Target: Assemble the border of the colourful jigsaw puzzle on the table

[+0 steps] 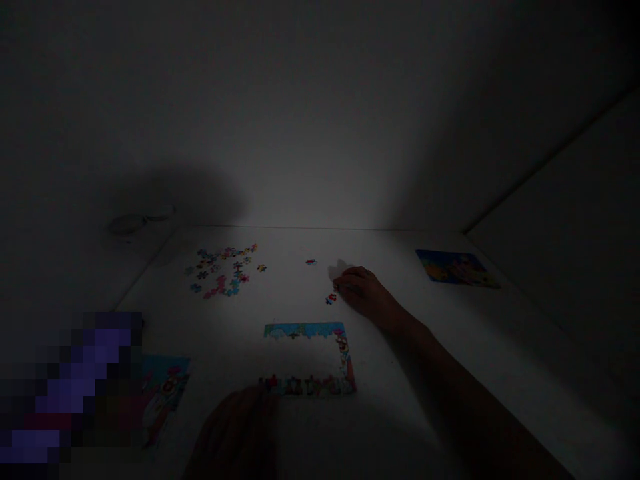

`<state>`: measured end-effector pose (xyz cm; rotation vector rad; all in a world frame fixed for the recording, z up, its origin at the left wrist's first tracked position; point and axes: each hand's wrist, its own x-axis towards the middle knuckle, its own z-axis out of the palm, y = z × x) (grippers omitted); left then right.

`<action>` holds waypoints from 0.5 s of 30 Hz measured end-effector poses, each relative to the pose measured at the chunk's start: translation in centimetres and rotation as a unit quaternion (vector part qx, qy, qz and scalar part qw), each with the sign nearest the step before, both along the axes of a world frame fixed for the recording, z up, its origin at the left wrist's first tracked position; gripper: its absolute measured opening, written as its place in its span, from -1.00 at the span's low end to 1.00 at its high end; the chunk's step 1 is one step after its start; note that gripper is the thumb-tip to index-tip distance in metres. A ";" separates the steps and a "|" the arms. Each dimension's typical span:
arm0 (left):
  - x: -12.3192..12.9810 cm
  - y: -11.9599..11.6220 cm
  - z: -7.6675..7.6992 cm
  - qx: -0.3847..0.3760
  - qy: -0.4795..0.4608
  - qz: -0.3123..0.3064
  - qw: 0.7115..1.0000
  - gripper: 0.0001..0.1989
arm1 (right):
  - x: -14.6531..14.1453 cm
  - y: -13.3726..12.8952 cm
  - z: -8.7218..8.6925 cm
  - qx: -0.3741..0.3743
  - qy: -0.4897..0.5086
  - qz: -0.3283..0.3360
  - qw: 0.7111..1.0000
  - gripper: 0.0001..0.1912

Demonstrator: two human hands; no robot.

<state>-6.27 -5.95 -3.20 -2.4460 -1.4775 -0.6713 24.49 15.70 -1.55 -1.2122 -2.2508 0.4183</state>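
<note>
A partly joined puzzle border (305,329) lies on the white table (285,293), with assembled top, right and bottom edges. My left hand (237,427) rests at its lower left corner, dark and partly cut off by the frame; its fingers are hard to make out. My right hand (357,287) is above the border with its fingertips pinched together, and whatever they hold is too small to name. Just below those fingertips is a loose red and blue piece (331,299). Another loose piece (311,262) lies farther back.
Several loose pieces (235,284) are spread at the back left. A colourful picture sheet (167,390) lies at the front left, beside a pixelated area. A dark blue picture card (456,269) is at the right. White walls rise behind.
</note>
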 end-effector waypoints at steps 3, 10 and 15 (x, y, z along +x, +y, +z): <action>-0.3 0.4 -0.1 0.014 0.017 -0.020 1.000 -0.52 | -0.1 -0.4 -0.1 0.012 -0.016 -0.002 1.000 -0.72; 0.5 -0.1 1.5 -0.011 0.020 0.006 1.000 -0.60 | -0.5 -0.4 -0.7 0.017 -0.029 -0.008 0.999 -0.78; 1.0 -0.2 2.5 -0.022 0.002 0.018 1.000 -0.64 | -0.5 0.1 -1.2 0.008 -0.025 -0.012 1.000 -0.79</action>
